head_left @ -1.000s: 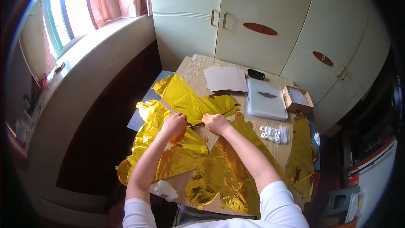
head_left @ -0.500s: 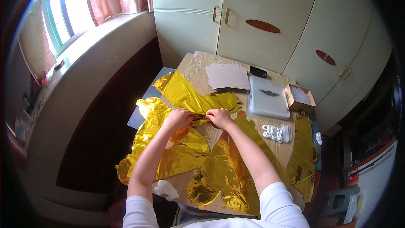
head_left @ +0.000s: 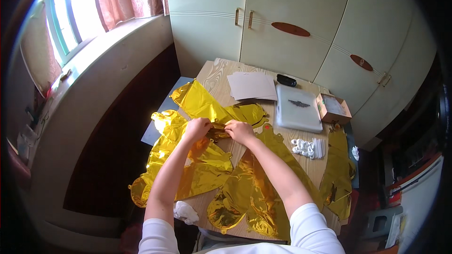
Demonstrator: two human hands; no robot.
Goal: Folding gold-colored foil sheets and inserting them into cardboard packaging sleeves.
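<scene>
Over the middle of the table, both hands pinch gathered, crumpled gold foil (head_left: pixel 217 131) that looks like part of a flat foil balloon. My left hand (head_left: pixel 199 127) is closed on its left end, and my right hand (head_left: pixel 239 130) on its right end, a short way apart. The fingertips are partly hidden by the folds. Flat gold foil balloons lie all around: one beyond the hands (head_left: pixel 200 101), a wide one at the left (head_left: pixel 202 181), and more foil (head_left: pixel 256 197) under my right forearm. Which sheet the pinched part belongs to I cannot tell.
Grey-white card sheets (head_left: pixel 252 86), a black case (head_left: pixel 286 80), a translucent plastic box (head_left: pixel 299 110) and a small cardboard box (head_left: pixel 333 107) stand along the far right. Nearer lie bundled white cord (head_left: pixel 303 147), another gold foil piece (head_left: pixel 335 174) and crumpled white tissue (head_left: pixel 186 212).
My left hand has shifted slightly forward and right, and my right hand slightly left. Both still grip the gathered foil; its folds have changed a little.
</scene>
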